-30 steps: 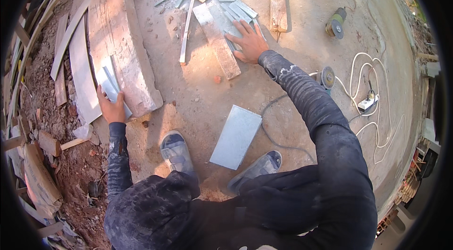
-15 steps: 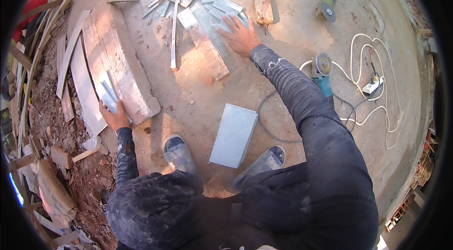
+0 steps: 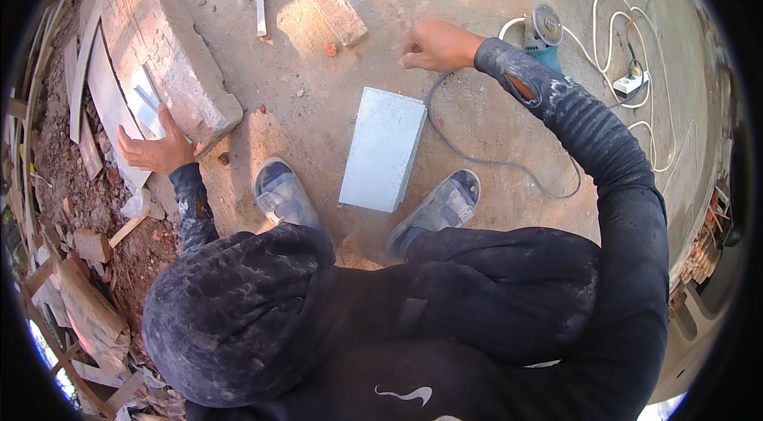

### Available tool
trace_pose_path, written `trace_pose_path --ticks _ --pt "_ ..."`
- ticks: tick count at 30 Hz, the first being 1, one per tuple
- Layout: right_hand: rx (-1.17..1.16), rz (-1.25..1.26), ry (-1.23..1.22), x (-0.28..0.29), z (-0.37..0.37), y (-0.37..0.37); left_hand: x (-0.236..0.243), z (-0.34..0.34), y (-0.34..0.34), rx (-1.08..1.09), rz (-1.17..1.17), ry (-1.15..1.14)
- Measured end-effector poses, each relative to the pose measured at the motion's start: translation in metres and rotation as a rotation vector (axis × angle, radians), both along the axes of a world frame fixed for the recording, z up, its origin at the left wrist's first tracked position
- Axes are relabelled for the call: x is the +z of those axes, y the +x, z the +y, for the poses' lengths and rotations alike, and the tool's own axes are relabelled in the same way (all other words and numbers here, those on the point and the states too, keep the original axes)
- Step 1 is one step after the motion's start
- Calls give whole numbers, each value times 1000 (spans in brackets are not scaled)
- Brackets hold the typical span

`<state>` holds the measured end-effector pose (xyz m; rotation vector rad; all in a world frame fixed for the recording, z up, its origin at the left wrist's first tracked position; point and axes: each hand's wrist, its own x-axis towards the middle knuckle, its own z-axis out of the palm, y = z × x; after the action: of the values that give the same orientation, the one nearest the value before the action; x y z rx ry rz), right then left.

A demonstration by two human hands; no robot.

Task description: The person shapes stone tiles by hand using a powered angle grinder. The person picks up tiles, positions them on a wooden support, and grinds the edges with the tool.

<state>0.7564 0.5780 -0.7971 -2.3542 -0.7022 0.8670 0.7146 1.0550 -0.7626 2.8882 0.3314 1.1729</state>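
Concrete block (image 3: 171, 43), stacked grey tiles (image 3: 383, 149) before the person, slim tile strips (image 3: 145, 97) at left.
Left hand (image 3: 161, 147) – fingers spread, gripping nothing – is at the strips' near end, along the block's left edge; right hand (image 3: 441, 45) curls above the floor, too blurred to tell its grip. Thin strips likely handle best supported lengthwise – their long axis slants far-left to near-right, roughly with the block's.

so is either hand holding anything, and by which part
No hold shows: the left hand is open at the strips; the right hand looks empty.
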Motion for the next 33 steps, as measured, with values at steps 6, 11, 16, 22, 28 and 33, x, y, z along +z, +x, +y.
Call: trace_pose_path --ticks 6,11,16,22,28,33 --pt "-80 518 -48 3 -8 -53 -27 -155 -64 -565 1040 -1112" --pt "-366 632 -36 15 5 -66 -59 -170 -102 -574 1526 -1195" --pt "-392 511 12 15 7 -75 -59 -169 -108 -575 1382 -1061" --pt "-349 363 -139 20 22 -76 -55 -169 -106 -496 1391 -1138" --pt "-351 290 -113 21 22 -78 -58 -166 -109 -485 1356 -1219" --pt "-356 362 -74 24 18 -75 -49 -166 -108 -509 1314 -1393"
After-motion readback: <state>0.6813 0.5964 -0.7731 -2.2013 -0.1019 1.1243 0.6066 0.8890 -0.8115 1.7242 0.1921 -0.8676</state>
